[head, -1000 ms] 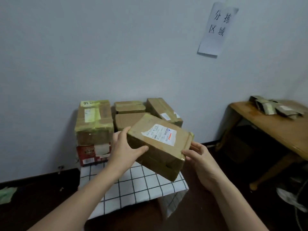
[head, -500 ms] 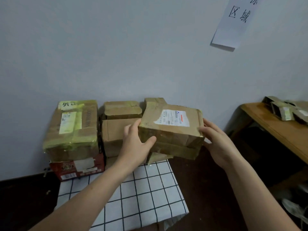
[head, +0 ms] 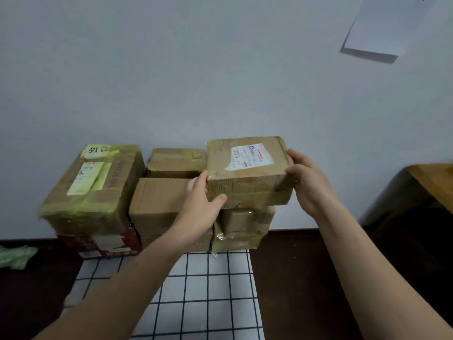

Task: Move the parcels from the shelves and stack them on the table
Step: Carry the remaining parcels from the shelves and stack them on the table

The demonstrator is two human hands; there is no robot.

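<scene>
I hold a brown cardboard parcel (head: 247,173) with a white shipping label between both hands. My left hand (head: 203,207) grips its left front corner, thumb on the front face. My right hand (head: 307,182) grips its right side. The parcel sits level on top of a smaller taped parcel (head: 245,227) at the right of the stack. Left of it stand a plain brown parcel (head: 159,204), a small parcel (head: 176,161) behind that, and a large parcel (head: 95,187) wrapped in yellow-green tape, resting on a red box (head: 103,244). All stand on a table with a checked cloth (head: 208,290).
A white wall rises right behind the stack, with a paper sheet (head: 382,28) taped at the upper right. A wooden table (head: 431,182) stands at the right edge. The floor is dark, and a green scrap (head: 14,256) lies at the far left.
Both hands carried the labelled parcel up and away from me, levelled it, and brought it over the right-hand parcel in the stack. The view moved closer to the table.
</scene>
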